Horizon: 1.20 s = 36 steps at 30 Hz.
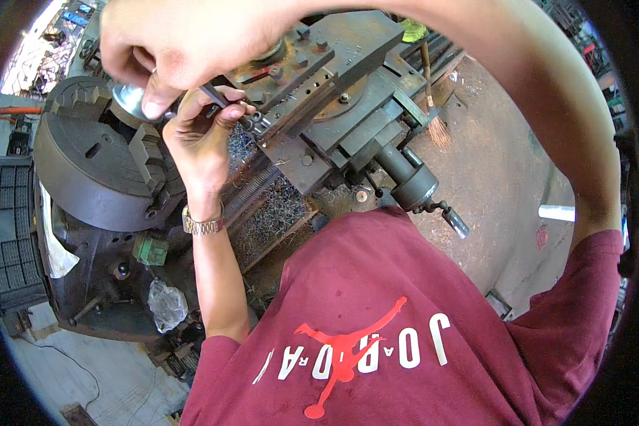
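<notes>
My left hand (200,145), with a metal watch at the wrist, has its fingers closed round a dark narrow metal bar (215,95). Reaching over from the upper right, my right hand (192,46) is curled with its fingertips pointing down, just above the left hand. What it grips, if anything, is mostly hidden. Below its fingertips a shiny round metal piece (129,101) shows by the jaws of a large lathe chuck (96,160); whether the fingers touch it I cannot tell. Silver bolt-like parts (255,123) lie just right of my left fingertips.
The lathe carriage (362,106) fills the upper middle, its crank handle (456,222) sticking out toward me. Metal shavings (280,213) lie under the leadscrew (252,192). A broom (439,131) leans behind the carriage. A clear plastic bag (167,305) hangs by the headstock.
</notes>
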Each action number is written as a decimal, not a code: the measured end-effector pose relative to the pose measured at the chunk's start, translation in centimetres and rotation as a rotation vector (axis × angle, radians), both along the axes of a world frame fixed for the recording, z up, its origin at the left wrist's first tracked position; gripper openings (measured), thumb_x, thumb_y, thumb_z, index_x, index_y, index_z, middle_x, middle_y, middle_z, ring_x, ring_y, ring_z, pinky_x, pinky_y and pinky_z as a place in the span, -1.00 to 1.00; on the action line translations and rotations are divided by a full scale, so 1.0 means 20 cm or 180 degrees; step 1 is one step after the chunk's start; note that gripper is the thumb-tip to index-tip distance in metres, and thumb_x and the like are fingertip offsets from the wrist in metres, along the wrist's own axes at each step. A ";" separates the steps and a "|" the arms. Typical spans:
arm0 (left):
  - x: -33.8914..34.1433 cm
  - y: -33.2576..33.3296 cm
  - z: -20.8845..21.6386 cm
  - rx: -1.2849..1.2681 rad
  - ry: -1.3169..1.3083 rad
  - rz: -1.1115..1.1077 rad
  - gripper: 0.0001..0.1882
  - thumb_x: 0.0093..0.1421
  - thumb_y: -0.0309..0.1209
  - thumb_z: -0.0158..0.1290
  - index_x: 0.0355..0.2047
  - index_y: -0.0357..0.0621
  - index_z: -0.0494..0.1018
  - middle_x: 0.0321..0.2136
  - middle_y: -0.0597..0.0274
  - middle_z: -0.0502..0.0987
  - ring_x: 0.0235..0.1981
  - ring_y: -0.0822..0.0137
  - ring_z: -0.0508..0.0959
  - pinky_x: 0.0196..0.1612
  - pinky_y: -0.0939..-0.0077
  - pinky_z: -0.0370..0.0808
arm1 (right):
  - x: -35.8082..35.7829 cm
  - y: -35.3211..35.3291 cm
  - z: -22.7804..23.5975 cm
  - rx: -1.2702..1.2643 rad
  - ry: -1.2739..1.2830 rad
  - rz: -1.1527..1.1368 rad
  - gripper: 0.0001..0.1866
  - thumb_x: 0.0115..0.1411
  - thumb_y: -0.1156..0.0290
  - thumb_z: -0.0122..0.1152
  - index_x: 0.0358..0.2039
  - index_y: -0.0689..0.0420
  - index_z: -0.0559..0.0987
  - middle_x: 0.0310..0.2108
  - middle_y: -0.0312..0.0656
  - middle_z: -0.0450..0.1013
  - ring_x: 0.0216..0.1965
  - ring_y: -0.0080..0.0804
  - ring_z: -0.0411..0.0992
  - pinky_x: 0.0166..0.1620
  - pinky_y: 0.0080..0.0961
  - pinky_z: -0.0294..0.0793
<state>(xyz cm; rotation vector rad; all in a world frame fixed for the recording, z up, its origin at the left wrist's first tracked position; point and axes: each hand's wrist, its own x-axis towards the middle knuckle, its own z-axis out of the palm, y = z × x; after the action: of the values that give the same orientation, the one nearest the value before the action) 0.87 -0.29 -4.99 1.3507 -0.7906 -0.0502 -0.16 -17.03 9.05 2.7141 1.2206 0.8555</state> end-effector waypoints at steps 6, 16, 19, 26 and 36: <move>0.01 0.04 0.01 0.0109 -0.0131 -0.0244 -0.86 0.26 -0.64 0.14 -0.17 -0.41 0.52 -0.25 0.06 0.59 -0.27 0.22 0.62 0.03 0.01 0.60 | 0.05 0.03 0.02 0.0035 0.0204 -0.0040 -0.66 0.12 0.28 0.29 -0.30 0.36 0.56 -0.35 0.10 0.53 -0.30 -0.09 0.57 -0.25 -0.20 0.58; 0.06 0.06 -0.01 -0.0158 -0.0099 -0.0888 -0.85 0.35 -0.62 0.01 -0.12 -0.44 0.49 -0.24 -0.02 0.58 -0.27 0.16 0.61 0.09 -0.13 0.55 | 0.12 0.07 0.02 0.0086 0.0403 0.0003 -0.66 0.12 0.26 0.30 -0.32 0.35 0.58 -0.35 0.10 0.54 -0.30 -0.09 0.57 -0.25 -0.19 0.57; 0.03 0.05 0.02 -0.0102 -0.0005 -0.0847 -0.81 0.36 -0.56 0.04 -0.08 -0.45 0.47 -0.25 0.00 0.58 -0.23 0.13 0.60 0.11 -0.04 0.53 | 0.13 0.08 0.03 0.0087 0.0432 0.0032 -0.65 0.12 0.25 0.30 -0.32 0.35 0.59 -0.35 0.10 0.55 -0.30 -0.08 0.57 -0.24 -0.19 0.57; -0.02 0.00 0.02 0.0146 -0.0126 0.0283 -0.82 0.26 -0.69 0.15 -0.13 -0.44 0.51 -0.18 0.03 0.60 -0.18 0.26 0.62 -0.10 0.32 0.66 | 0.14 0.08 0.02 0.0045 0.0502 0.0098 -0.65 0.12 0.23 0.30 -0.33 0.34 0.60 -0.35 0.11 0.56 -0.30 -0.08 0.58 -0.24 -0.18 0.56; -0.02 0.04 0.02 0.0162 -0.0168 0.0003 -0.79 0.23 -0.84 -0.02 -0.18 -0.46 0.52 -0.21 0.02 0.61 -0.27 0.24 0.64 0.04 0.20 0.63 | 0.16 0.14 0.05 0.0036 0.0506 0.0254 -0.64 0.13 0.21 0.30 -0.35 0.34 0.62 -0.34 0.11 0.58 -0.30 -0.07 0.58 -0.23 -0.17 0.56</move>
<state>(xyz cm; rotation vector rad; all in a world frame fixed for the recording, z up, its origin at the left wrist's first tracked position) 0.38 0.42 -4.54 1.4054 -0.8379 -0.0342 3.11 -14.25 10.11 2.8062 1.3653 0.6663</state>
